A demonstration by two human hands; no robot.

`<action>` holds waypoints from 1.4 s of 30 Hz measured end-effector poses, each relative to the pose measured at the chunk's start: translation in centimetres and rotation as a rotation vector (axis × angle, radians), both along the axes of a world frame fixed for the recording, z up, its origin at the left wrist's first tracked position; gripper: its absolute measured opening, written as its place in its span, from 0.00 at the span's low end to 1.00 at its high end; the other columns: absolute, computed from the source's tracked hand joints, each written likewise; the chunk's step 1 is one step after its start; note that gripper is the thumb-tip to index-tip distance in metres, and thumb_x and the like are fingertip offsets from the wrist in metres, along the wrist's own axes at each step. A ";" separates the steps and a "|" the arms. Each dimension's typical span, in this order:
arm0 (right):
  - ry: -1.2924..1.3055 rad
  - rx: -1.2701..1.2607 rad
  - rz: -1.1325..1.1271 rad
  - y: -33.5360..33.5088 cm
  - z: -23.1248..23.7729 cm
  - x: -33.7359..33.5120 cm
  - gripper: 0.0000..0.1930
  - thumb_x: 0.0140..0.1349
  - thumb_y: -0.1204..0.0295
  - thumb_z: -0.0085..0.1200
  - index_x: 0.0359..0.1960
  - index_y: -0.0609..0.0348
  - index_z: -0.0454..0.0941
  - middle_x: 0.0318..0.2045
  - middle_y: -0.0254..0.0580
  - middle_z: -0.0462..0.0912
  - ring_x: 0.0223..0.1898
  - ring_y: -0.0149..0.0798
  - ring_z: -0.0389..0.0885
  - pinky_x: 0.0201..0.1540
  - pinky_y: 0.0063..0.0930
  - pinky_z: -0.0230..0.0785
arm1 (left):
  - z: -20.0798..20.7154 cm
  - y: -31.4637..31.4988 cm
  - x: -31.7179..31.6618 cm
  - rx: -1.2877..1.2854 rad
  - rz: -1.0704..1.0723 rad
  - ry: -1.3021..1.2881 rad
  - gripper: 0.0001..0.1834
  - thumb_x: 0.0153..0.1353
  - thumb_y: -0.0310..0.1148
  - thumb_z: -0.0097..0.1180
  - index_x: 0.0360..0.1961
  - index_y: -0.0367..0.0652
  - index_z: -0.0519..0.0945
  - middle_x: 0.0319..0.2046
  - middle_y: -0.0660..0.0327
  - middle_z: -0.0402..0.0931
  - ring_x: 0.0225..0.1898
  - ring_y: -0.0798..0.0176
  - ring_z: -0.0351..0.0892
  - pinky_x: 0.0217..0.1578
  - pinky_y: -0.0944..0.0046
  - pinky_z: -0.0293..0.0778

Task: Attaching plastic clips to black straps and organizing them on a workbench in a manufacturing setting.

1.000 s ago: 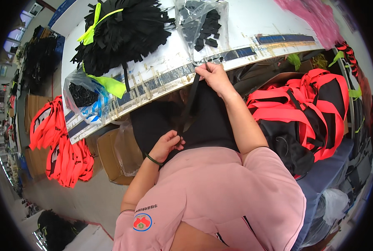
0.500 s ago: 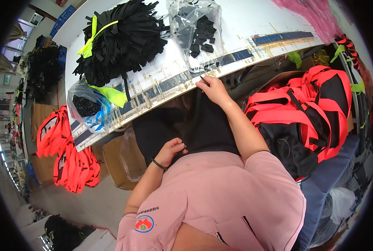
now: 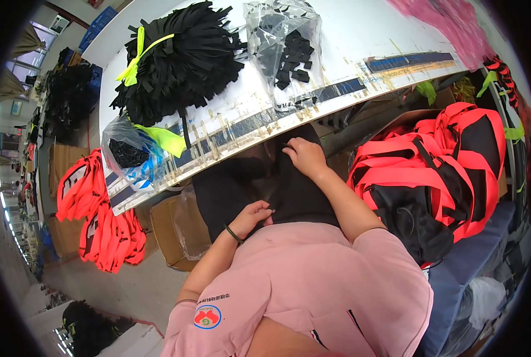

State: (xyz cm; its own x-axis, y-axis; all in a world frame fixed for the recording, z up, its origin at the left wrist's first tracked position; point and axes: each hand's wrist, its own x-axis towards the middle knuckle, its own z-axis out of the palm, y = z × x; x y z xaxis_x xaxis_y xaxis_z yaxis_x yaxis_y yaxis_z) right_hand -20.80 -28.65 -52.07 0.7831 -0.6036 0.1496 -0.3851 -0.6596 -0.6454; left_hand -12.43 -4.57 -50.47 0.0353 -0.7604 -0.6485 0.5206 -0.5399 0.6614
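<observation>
My right hand [image 3: 307, 157] is closed over my dark-clothed right thigh, just below the table edge. A small black strip [image 3: 287, 144] shows at its fingertips. Close to my waist, my left hand [image 3: 251, 219] has its fingers curled together in a pinch; anything in them is too small or hidden to name. On the white table [image 3: 218, 128] in front of me lie a big bundle of black fabric strips [image 3: 179, 62], tied with a neon-yellow band [image 3: 136, 62], and a clear plastic bag [image 3: 283, 50] of short black pieces.
A plastic bag of black bits [image 3: 128, 153] sits at the table's left corner. Red-and-black fabric goods are heaped at right [image 3: 432, 172] on a blue padded surface [image 3: 456, 291]; more red pieces [image 3: 108, 238] hang at left. A cardboard box [image 3: 173, 229] stands under the table.
My right hand has come down from the table edge toward my lap with the black strip. My left hand has shifted slightly right, still pinched. The whole view has moved a little.
</observation>
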 end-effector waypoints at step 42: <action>-0.019 -0.142 -0.031 -0.3 -0.6 1.1 0.15 0.57 0.59 0.52 0.22 0.56 0.73 0.24 0.46 0.77 0.26 0.52 0.77 0.28 0.44 0.70 | 1.7 -1.1 1.9 -0.085 0.162 0.113 0.35 0.64 0.61 0.28 0.46 0.41 0.74 0.32 0.55 0.78 0.27 0.65 0.74 0.31 0.67 0.72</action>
State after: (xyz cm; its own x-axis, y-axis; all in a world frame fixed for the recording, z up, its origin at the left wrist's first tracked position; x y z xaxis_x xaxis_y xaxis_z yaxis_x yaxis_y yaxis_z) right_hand -19.66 -28.99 -52.71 0.7603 -0.5994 0.2505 -0.3954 -0.7329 -0.5537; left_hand -10.55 -5.70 -48.74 0.0926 -0.8029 -0.5889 0.6693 -0.3877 0.6339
